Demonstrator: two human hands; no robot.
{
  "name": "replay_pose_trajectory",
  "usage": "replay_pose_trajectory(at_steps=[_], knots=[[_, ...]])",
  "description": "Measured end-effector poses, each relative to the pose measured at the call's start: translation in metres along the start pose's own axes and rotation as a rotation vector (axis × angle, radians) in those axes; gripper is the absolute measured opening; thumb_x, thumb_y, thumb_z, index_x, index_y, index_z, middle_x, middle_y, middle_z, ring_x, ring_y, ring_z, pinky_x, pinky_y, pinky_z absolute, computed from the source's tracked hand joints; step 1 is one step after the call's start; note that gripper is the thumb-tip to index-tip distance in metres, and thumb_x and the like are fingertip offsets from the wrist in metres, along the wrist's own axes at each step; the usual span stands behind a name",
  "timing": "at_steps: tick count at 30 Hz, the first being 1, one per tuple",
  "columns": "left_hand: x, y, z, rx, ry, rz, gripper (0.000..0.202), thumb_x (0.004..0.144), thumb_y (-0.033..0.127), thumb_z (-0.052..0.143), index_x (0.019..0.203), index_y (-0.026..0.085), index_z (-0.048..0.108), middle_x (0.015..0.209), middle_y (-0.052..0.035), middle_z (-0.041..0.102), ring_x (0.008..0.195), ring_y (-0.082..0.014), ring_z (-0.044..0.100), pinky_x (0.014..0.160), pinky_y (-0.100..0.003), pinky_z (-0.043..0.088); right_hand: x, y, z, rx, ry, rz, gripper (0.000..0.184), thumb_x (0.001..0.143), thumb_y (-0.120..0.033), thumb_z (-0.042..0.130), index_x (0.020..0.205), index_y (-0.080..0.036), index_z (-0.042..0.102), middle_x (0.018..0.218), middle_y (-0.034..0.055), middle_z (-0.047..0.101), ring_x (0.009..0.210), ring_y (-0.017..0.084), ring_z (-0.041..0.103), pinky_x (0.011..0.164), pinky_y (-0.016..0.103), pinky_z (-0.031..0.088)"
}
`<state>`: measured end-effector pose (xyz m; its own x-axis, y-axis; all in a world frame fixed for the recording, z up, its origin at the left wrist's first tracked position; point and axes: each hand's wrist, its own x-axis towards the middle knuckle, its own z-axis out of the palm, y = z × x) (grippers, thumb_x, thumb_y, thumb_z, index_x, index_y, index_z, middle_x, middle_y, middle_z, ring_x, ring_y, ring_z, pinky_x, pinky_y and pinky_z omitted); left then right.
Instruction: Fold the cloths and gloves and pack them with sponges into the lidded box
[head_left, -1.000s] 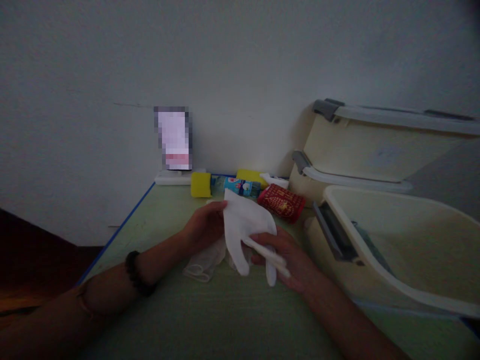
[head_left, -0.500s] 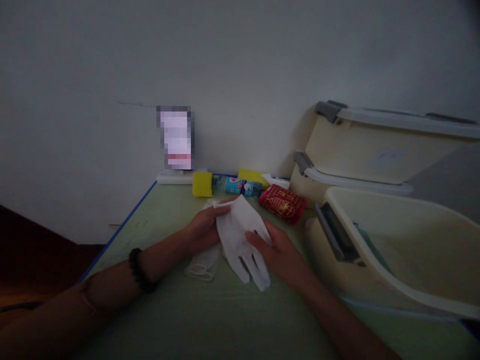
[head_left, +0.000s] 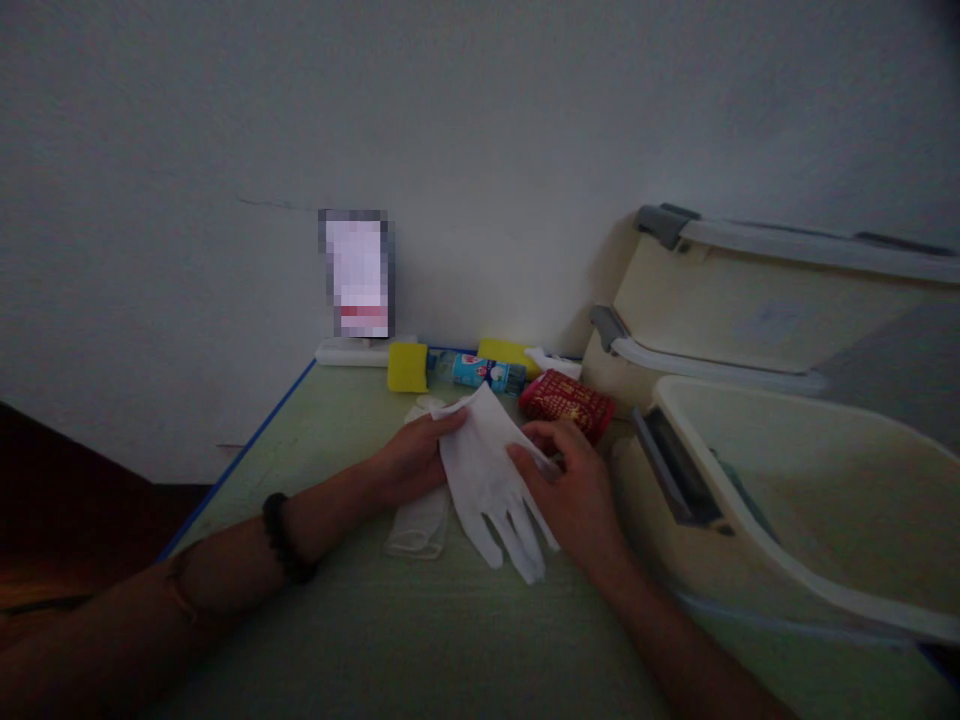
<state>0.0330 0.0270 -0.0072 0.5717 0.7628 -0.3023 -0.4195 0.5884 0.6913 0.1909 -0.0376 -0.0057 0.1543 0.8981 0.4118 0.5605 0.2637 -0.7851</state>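
A white glove (head_left: 487, 465) hangs over the table with its cuff up and its fingers pointing down toward me. My left hand (head_left: 411, 452) is closed on the cuff's left side, thumb on top and the other fingers behind the cloth. At the glove's right edge, my right hand (head_left: 576, 490) has its thumb and curled fingers pinched on the fabric. Another whitish glove or folded cloth (head_left: 418, 528) lies flat on the table, partly hidden beneath my left hand.
Along the wall lie a yellow sponge (head_left: 407, 368), a labelled bottle (head_left: 480, 372), a second yellow piece (head_left: 506, 351), white tissue (head_left: 559, 364) and a red packet or can (head_left: 568, 402). A phone (head_left: 358, 275) stands behind. An open cream bin (head_left: 840, 480) occupies the right, near lidded boxes (head_left: 750, 300).
My right hand has shifted up along the glove's right edge, its fingers now curled there. More of the glove's fingers show, spread apart. The left hand keeps its hold on the cuff.
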Motion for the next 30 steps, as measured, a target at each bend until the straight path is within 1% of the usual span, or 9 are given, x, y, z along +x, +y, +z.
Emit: replay_pose_trajectory(at_steps=[5,9,13,16,18,20,23,26,30], knots=[[0.003,0.004,-0.006,-0.153,-0.104,-0.129,0.039,0.082,0.035,0.044,0.102,0.004,0.057,0.093,-0.0158,0.065,0.091,-0.0228,0.061,0.089,-0.036,0.040,-0.009,-0.009,0.004,-0.185,-0.169,-0.234,0.020,0.077,-0.014,0.051,0.093,-0.021,0.060,0.088,0.0050,0.057,0.080,0.017,0.055,0.073,0.032,0.045],[0.003,0.005,-0.008,-0.247,-0.138,-0.101,0.038,0.081,0.038,0.044,0.095,0.007,0.059,0.089,-0.0131,0.066,0.090,-0.0227,0.061,0.089,-0.036,0.039,-0.015,-0.013,0.012,-0.285,-0.245,-0.371,0.023,0.077,-0.012,0.051,0.094,-0.021,0.062,0.086,0.0060,0.059,0.084,0.020,0.054,0.076,0.036,0.045],[0.002,0.006,-0.007,-0.269,-0.131,-0.094,0.036,0.081,0.040,0.044,0.089,0.009,0.059,0.086,-0.0110,0.067,0.088,-0.0225,0.061,0.089,-0.036,0.039,-0.016,-0.017,0.014,-0.324,-0.309,-0.435,0.027,0.078,-0.011,0.048,0.100,-0.020,0.060,0.105,0.0088,0.057,0.095,0.021,0.051,0.082,0.038,0.043],[0.000,0.007,-0.006,-0.260,-0.149,-0.105,0.038,0.080,0.041,0.045,0.090,0.008,0.060,0.085,-0.0112,0.067,0.093,-0.0233,0.060,0.090,-0.036,0.038,-0.015,-0.018,0.013,-0.316,-0.361,-0.434,0.033,0.077,-0.020,0.052,0.110,-0.019,0.055,0.126,0.0103,0.046,0.109,0.025,0.045,0.091,0.044,0.039],[-0.001,0.008,-0.006,-0.247,-0.160,-0.102,0.035,0.079,0.038,0.046,0.091,0.008,0.060,0.088,-0.0116,0.067,0.096,-0.0232,0.058,0.092,-0.036,0.037,-0.014,-0.017,0.011,-0.299,-0.362,-0.415,0.042,0.076,-0.025,0.053,0.117,-0.018,0.049,0.128,0.0111,0.045,0.112,0.026,0.043,0.094,0.046,0.037],[-0.001,0.007,-0.005,-0.230,-0.165,-0.076,0.032,0.077,0.030,0.047,0.094,0.006,0.060,0.092,-0.0119,0.067,0.097,-0.0223,0.058,0.092,-0.034,0.037,-0.013,-0.014,0.009,-0.275,-0.332,-0.394,0.042,0.077,-0.021,0.051,0.119,-0.018,0.048,0.124,0.0103,0.048,0.111,0.024,0.044,0.095,0.044,0.037],[-0.002,0.005,-0.002,-0.165,-0.156,-0.007,0.034,0.070,0.017,0.047,0.099,0.004,0.060,0.097,-0.0128,0.066,0.096,-0.0217,0.058,0.091,-0.033,0.039,-0.010,-0.012,0.005,-0.213,-0.250,-0.340,0.033,0.080,-0.012,0.043,0.110,-0.019,0.054,0.108,0.0080,0.057,0.100,0.019,0.051,0.089,0.037,0.042],[-0.001,0.001,0.000,-0.029,-0.077,0.066,0.032,0.067,0.005,0.048,0.095,0.006,0.061,0.096,-0.0127,0.067,0.091,-0.0214,0.060,0.086,-0.033,0.043,-0.008,-0.010,0.002,-0.164,-0.182,-0.292,0.027,0.081,-0.011,0.043,0.102,-0.019,0.059,0.093,0.0069,0.058,0.087,0.016,0.055,0.080,0.032,0.047],[0.000,-0.003,0.001,0.103,0.022,0.114,0.014,0.074,0.007,0.052,0.081,0.008,0.063,0.079,-0.0094,0.068,0.073,-0.0170,0.063,0.070,-0.027,0.048,-0.009,-0.009,0.004,-0.162,-0.222,-0.339,0.029,0.079,-0.011,0.048,0.104,-0.018,0.059,0.087,0.0058,0.053,0.080,0.015,0.054,0.074,0.030,0.048]])
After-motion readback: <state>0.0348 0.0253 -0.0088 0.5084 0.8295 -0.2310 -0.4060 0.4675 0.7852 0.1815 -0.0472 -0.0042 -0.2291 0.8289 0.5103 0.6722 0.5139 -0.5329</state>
